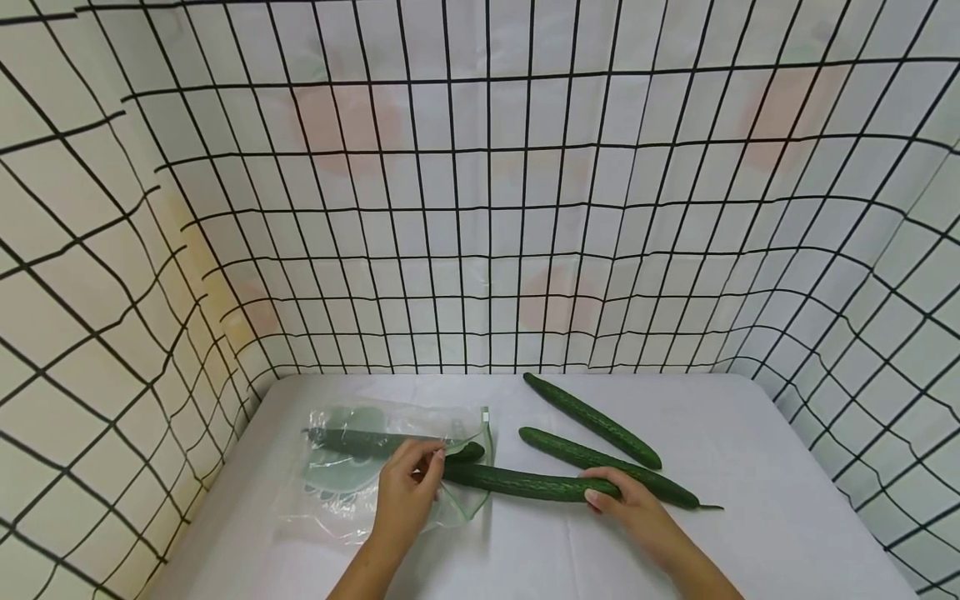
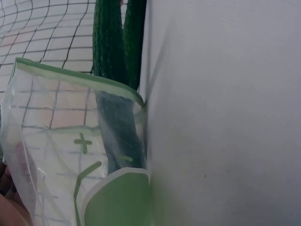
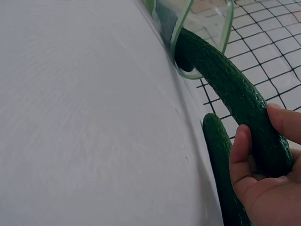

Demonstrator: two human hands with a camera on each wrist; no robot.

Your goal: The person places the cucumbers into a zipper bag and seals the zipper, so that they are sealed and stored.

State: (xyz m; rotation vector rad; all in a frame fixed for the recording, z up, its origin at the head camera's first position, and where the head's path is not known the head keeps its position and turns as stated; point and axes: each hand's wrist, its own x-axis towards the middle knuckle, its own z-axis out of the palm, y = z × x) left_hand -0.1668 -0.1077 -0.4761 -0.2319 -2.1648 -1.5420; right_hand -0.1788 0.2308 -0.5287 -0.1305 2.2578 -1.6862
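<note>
My right hand (image 1: 628,504) grips the right end of a dark green cucumber (image 1: 525,485). That cucumber's left end is inside the mouth of a clear zip bag (image 1: 300,517) with a green rim, as the right wrist view also shows. My left hand (image 1: 408,483) pinches the bag's rim near the opening, thumb and fingers together. Another cucumber (image 1: 360,442) lies within the bag, its tip near the opening. In the right wrist view the held cucumber (image 3: 230,89) slants into the bag between thumb and fingers.
Two more cucumbers lie on the white table (image 1: 750,433) at the right: one farther back (image 1: 592,419) and one (image 1: 600,461) just behind my right hand, with a thin stem. A black wire grid (image 1: 487,208) stands around the back and sides.
</note>
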